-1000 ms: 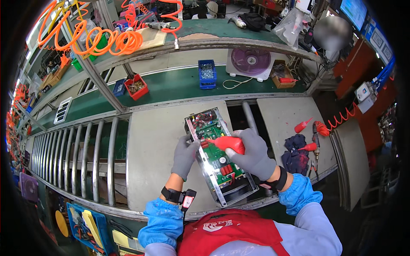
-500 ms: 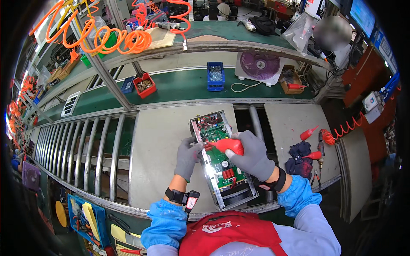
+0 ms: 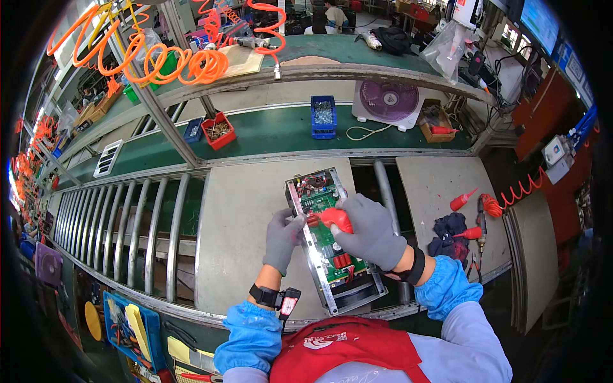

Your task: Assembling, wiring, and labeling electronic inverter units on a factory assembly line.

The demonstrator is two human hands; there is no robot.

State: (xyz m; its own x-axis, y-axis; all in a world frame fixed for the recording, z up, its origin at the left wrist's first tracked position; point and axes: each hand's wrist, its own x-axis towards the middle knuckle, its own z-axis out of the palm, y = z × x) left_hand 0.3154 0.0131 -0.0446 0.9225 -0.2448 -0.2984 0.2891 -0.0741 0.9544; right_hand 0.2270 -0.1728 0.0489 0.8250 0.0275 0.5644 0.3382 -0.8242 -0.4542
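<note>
On a pale board lies an open metal chassis [image 3: 311,252] with a green circuit board [image 3: 327,237] inside, its long side slanting away from me. My right hand [image 3: 371,233], in a grey glove, is closed round a red squeeze bottle [image 3: 337,219]. The bottle's nozzle points left and down at the board, near the chassis's left rail. My left hand [image 3: 283,237], gloved too, pinches that left rail with thumb and fingertips beside the nozzle. The exact spot under the nozzle tip is too small to make out.
Metal rollers [image 3: 153,236] run off to the left. On the right board lie another red bottle [image 3: 461,200], a dark cloth [image 3: 449,228] and a power screwdriver [image 3: 481,223] on a coiled red hose. Beyond the line stand a blue bin [image 3: 324,131], a red bin [image 3: 219,142] and a fan [image 3: 389,99].
The red bottle has turned a little in my right hand, and that hand has shifted slightly left. My left hand stays at the rail, and the chassis stays in place.
</note>
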